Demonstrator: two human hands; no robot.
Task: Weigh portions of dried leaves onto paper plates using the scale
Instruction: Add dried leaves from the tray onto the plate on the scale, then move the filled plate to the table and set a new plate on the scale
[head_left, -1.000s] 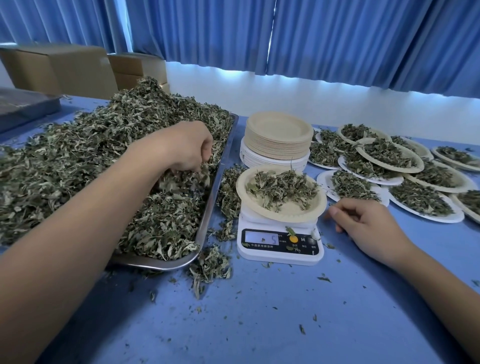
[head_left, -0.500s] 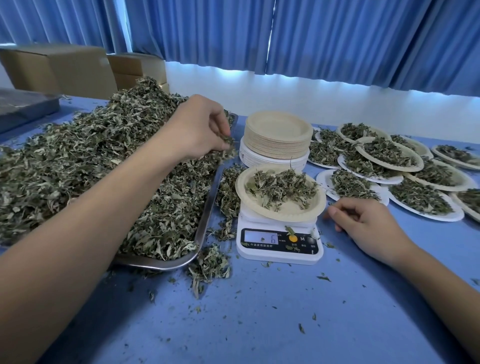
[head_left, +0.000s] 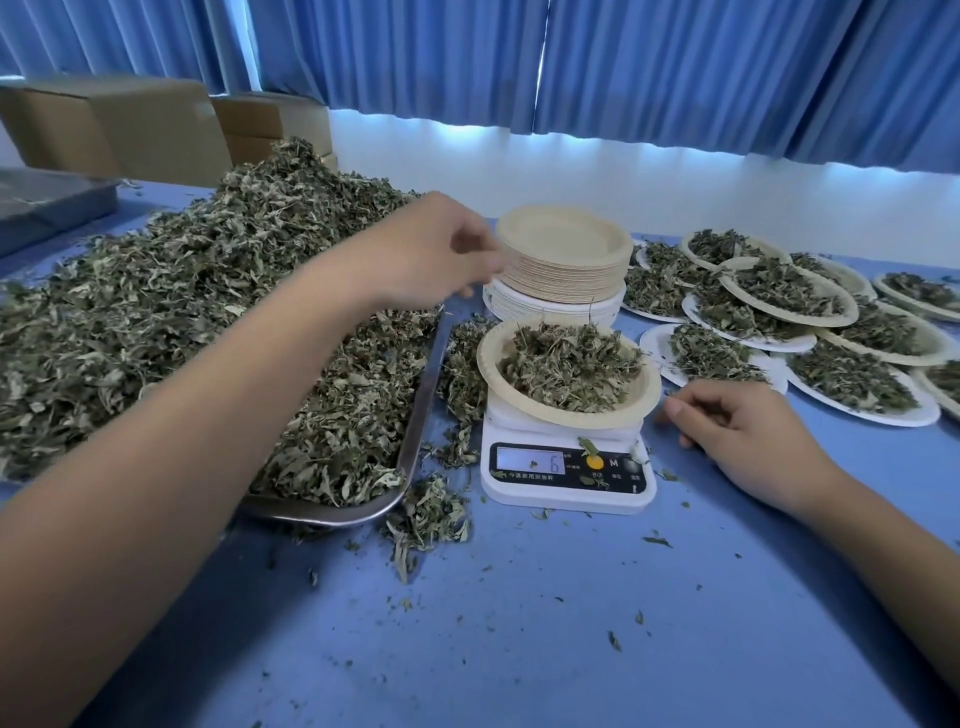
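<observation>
Two bare hands are over the blue table (head_left: 519, 623). The left hand (head_left: 436, 254) hangs above the far right corner of the single steel tray (head_left: 418, 415), just beside the plate stack (head_left: 566, 260). It is motion-blurred, so whether its fingers pinch any leaves cannot be told. The right hand (head_left: 743, 441) rests on the table just right of the scale, its fingers loosely curled around nothing.

One white digital scale (head_left: 566, 470) stands near the middle, its display reading 6. It carries one tan paper plate (head_left: 488, 364) holding a loose, shallow mound of dried leaves (head_left: 571, 364), grey-green, crumpled and stemmy. The big heap (head_left: 182, 312) overfills the tray, with spill on the table between tray and scale. The stack has tan plates on top of white ones. To the right lie at least nine filled plates (head_left: 922, 411), overlapping. Two cardboard boxes (head_left: 114, 130) stand at the far left.
</observation>
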